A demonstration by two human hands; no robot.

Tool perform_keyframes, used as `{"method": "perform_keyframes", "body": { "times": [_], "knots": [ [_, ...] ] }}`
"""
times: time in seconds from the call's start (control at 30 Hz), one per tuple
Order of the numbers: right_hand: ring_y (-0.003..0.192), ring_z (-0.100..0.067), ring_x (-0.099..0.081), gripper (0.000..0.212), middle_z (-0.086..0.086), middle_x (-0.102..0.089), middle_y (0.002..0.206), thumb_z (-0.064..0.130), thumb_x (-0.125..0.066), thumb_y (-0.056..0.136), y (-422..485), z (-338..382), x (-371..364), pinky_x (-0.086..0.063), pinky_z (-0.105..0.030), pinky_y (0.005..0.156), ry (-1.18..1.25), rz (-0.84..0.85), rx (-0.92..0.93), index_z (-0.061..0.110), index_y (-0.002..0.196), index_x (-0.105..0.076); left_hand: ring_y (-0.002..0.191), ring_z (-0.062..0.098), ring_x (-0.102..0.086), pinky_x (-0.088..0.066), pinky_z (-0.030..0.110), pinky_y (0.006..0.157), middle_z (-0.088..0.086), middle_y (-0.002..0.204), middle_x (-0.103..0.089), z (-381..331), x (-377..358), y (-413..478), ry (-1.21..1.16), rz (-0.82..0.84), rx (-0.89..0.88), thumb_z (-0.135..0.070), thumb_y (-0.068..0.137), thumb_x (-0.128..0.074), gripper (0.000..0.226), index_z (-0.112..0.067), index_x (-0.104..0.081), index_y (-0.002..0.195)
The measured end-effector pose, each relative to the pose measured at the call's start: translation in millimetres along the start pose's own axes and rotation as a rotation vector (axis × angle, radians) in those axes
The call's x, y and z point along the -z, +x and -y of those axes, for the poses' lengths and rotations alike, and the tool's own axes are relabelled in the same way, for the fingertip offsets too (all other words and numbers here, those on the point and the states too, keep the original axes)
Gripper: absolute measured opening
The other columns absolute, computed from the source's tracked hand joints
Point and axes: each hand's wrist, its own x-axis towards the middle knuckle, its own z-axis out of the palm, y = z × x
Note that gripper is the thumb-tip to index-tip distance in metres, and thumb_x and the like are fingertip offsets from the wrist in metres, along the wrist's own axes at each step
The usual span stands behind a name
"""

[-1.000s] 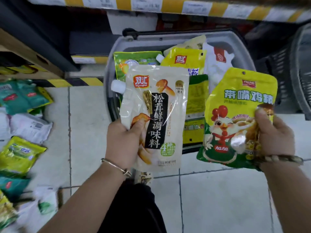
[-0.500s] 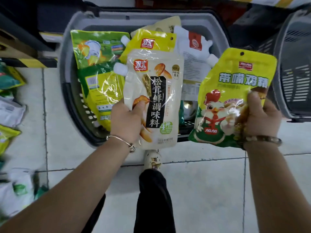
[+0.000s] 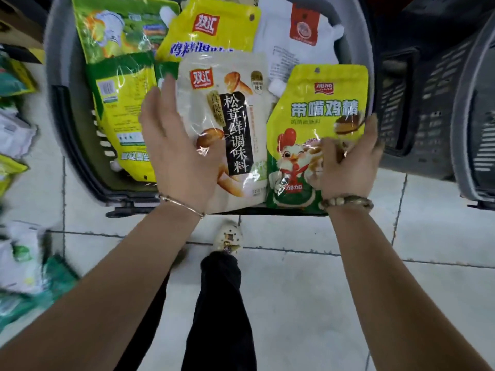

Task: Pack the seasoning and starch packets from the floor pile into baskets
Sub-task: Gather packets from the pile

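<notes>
At the centre of the frame, both pouches are lying in the grey basket [image 3: 57, 76], against its near rim. The white mushroom pouch [image 3: 235, 124] and the yellow chicken pouch [image 3: 316, 103] are sitting side by side with their edges meeting and their long axes running up-down in the frame.

Left hand [image 3: 176, 145]: fingers are spreading straight and wide, gripping nothing, and the palm is hovering over the white pouch's left edge. Contact there cannot be told.

Right hand [image 3: 351, 162]: fingers are lying straight along the yellow pouch's right edge and the thumb is resting across its front. This is reading as a loose touch, not a pinch.

Key relation: each pouch is lying just above its own hand in the frame, the left hand nearer the white one and the right nearer the yellow. The floor pile [image 3: 16, 129] is sitting at the left edge of the frame, well apart from the basket, with the left hand nearer to it. A second basket [image 3: 428, 103] is standing at the right.

Change from half a second ago: both hands were gripping the pouches, holding them up in front of the basket. Now the pouches are resting lower, on the packets already inside, and both grips are opening.

Judgement: this drop is finishing, and the next reach is probably heading left to the pile.
</notes>
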Motion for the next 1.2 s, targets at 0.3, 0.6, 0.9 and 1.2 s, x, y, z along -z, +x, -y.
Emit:
{"method": "perform_keyframes", "body": {
  "times": [0.3, 0.6, 0.9, 1.2],
  "knots": [
    [0.145, -0.031, -0.003, 0.072, -0.013, -0.006, 0.158, 0.059, -0.010, 0.089, -17, -2, -25, -0.001, -0.048, 0.115, -0.397, 0.184, 0.284, 0.022, 0.151, -0.012, 0.142, 0.044, -0.009, 0.001, 0.059, 0.110, 0.018, 0.156, -0.012, 23, -40, -3, 0.610, 0.402, -0.377, -0.062, 0.088, -0.028, 0.074, -0.023, -0.019, 0.150],
    [0.143, -0.031, 0.017, 0.067, -0.019, 0.020, 0.154, 0.054, -0.007, 0.094, -12, 17, -46, 0.013, -0.047, 0.113, -0.557, 0.359, 0.291, 0.022, 0.144, 0.023, 0.140, 0.044, -0.014, 0.003, 0.055, 0.110, 0.020, 0.154, -0.019, 28, -53, 1, 0.626, 0.366, -0.422, -0.057, 0.087, -0.031, 0.071, -0.024, -0.018, 0.149],
    [0.143, -0.029, 0.020, 0.068, -0.016, 0.025, 0.153, 0.055, -0.004, 0.095, 4, 26, -50, 0.013, -0.046, 0.114, -0.659, 0.457, 0.181, 0.020, 0.143, 0.027, 0.142, 0.036, 0.020, 0.019, 0.054, 0.107, 0.012, 0.155, 0.023, 15, -44, 8, 0.661, 0.587, -0.362, -0.059, 0.092, -0.026, 0.075, -0.029, 0.014, 0.148],
    [0.143, -0.033, -0.016, 0.066, -0.015, -0.013, 0.157, 0.051, -0.029, 0.097, -34, 67, -42, -0.014, -0.050, 0.115, -0.206, 0.289, 0.098, 0.019, 0.151, -0.009, 0.134, 0.034, -0.038, -0.031, 0.049, 0.108, 0.013, 0.145, -0.042, 53, 52, 24, 0.211, 0.420, -0.206, -0.041, 0.085, -0.037, 0.060, -0.015, -0.044, 0.140]
  ]
}}
